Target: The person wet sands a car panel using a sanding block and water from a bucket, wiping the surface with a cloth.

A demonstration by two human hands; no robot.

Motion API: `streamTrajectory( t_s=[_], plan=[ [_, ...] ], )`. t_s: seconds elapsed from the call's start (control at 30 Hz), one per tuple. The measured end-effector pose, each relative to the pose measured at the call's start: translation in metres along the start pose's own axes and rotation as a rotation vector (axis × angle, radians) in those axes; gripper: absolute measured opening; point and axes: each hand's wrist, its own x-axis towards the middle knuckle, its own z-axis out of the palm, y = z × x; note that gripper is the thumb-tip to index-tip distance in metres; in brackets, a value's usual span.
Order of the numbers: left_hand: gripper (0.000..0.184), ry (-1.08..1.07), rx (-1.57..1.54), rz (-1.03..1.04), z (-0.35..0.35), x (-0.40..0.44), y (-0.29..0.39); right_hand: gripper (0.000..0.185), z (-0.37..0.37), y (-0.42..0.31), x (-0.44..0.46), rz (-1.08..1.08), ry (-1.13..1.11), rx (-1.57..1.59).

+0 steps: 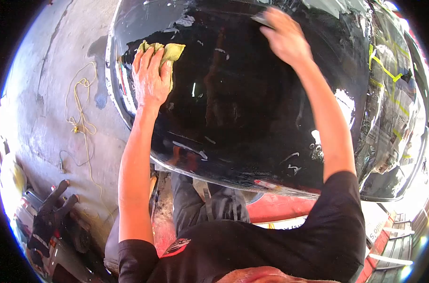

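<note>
well, cloth held (shirt logo illegible)

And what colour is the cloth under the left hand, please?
The cloth under the left hand is yellow-green, seen in the head view.

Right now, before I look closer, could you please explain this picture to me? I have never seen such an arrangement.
There is no machine: these are a person's bare hands, seen by one camera worn on the head, looking forward and down. The left hand holds a yellow cloth against a glossy black panel, apparently part of a vehicle. The right hand holds a flat greyish piece, too blurred to name. Pale streaks show on the panel, perhaps water or reflections.
</note>
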Motion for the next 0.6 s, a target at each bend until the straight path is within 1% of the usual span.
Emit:
streamTrajectory(
  t_s=[0.03, 0.07, 0.1, 0.13, 0.17, 0.2, 0.23, 0.27, 0.3, 0.33, 0.37, 0.4, 0.47, 0.53, 0.6],
  plan=[
    [0.039, -0.001, -0.003, 0.001, 0.000, 0.002, -0.001, 0.048, -0.019, 0.036, -0.047, 0.135, 0.012, -0.036],
    [0.039, 0.009, -0.057, 0.005, 0.003, 0.002, -0.003, 0.053, -0.021, 0.088, -0.104, 0.245, 0.005, -0.025],
    [0.039, 0.019, -0.057, -0.001, 0.006, 0.002, -0.005, 0.054, -0.023, 0.117, -0.139, 0.262, 0.000, -0.104],
    [0.039, 0.021, -0.058, -0.004, 0.006, 0.000, -0.004, 0.055, -0.024, 0.128, -0.158, 0.286, -0.011, -0.182],
    [0.039, 0.011, -0.064, -0.002, 0.006, 0.000, -0.002, 0.055, -0.021, 0.116, -0.147, 0.266, -0.025, -0.166],
    [0.039, 0.008, -0.064, -0.001, 0.004, 0.001, -0.002, 0.055, -0.015, 0.093, -0.115, 0.242, -0.033, -0.149],
    [0.038, 0.010, -0.060, -0.006, 0.004, 0.002, -0.003, 0.054, -0.003, 0.067, -0.073, 0.143, -0.019, -0.114],
    [0.038, 0.003, -0.049, -0.010, 0.003, 0.001, -0.004, 0.050, 0.018, 0.048, -0.029, -0.068, 0.023, -0.178],
    [0.038, -0.008, -0.043, -0.011, 0.002, -0.001, -0.003, 0.048, 0.025, 0.014, 0.017, -0.022, 0.050, -0.086],
    [0.039, -0.001, -0.035, -0.012, 0.003, 0.002, -0.002, 0.048, 0.023, -0.017, 0.060, 0.070, -0.171, -0.077],
    [0.039, 0.010, -0.035, 0.003, 0.003, 0.002, -0.004, 0.058, 0.058, -0.014, 0.077, -0.024, -0.084, -0.156],
    [0.039, 0.019, -0.034, 0.003, 0.006, 0.001, -0.005, 0.058, 0.058, -0.024, 0.094, 0.044, -0.151, -0.112],
    [0.039, 0.007, 0.010, 0.016, 0.002, 0.002, -0.002, 0.059, 0.063, -0.003, 0.080, -0.054, -0.053, 0.029],
    [0.040, 0.011, -0.005, 0.015, 0.003, 0.002, -0.002, 0.047, 0.018, 0.013, 0.031, -0.074, -0.061, 0.012],
    [0.040, 0.005, -0.012, 0.002, 0.003, 0.002, -0.003, 0.051, 0.003, 0.071, -0.049, -0.048, -0.024, -0.076]
  ],
)
